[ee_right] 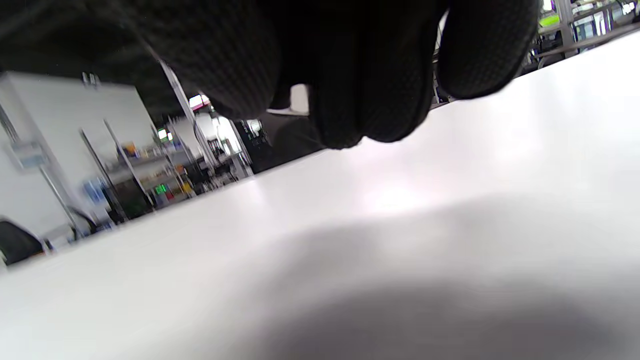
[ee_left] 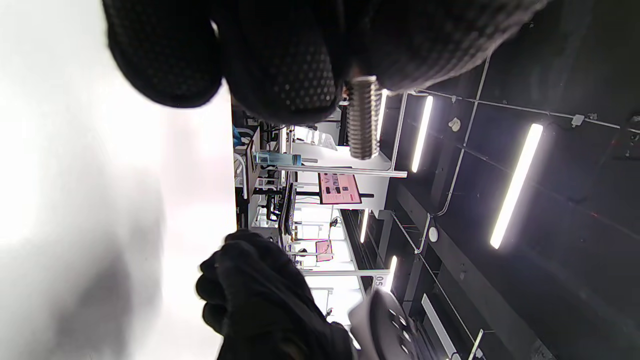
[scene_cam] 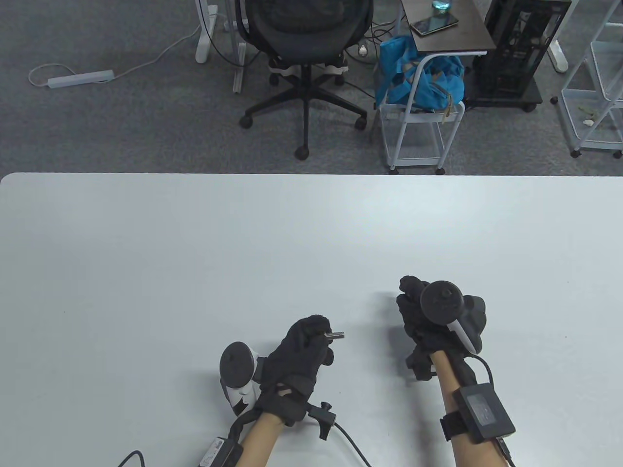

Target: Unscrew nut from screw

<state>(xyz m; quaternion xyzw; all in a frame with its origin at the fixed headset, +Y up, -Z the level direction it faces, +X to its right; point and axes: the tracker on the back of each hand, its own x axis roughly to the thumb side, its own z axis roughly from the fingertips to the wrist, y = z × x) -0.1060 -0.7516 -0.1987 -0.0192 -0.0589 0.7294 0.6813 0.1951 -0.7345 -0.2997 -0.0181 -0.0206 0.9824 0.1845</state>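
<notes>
My left hand (scene_cam: 319, 336) pinches a silver screw (scene_cam: 336, 334) by its head end, a little above the white table (scene_cam: 194, 253). The threaded shaft sticks out to the right, toward my right hand. In the left wrist view the bare thread (ee_left: 363, 120) hangs from my fingertips (ee_left: 295, 65) with no nut on it. My right hand (scene_cam: 410, 304) is apart from the screw, to the right, low over the table with its fingers curled in. In the right wrist view the curled fingers (ee_right: 370, 90) hover just above the tabletop. No nut shows in any view.
The table's far edge (scene_cam: 311, 174) runs across the middle of the table view. Beyond it stand an office chair (scene_cam: 304, 58), a small white cart (scene_cam: 418, 121) with a blue bag, and shelving at the right. Cables trail from both wrists at the near edge.
</notes>
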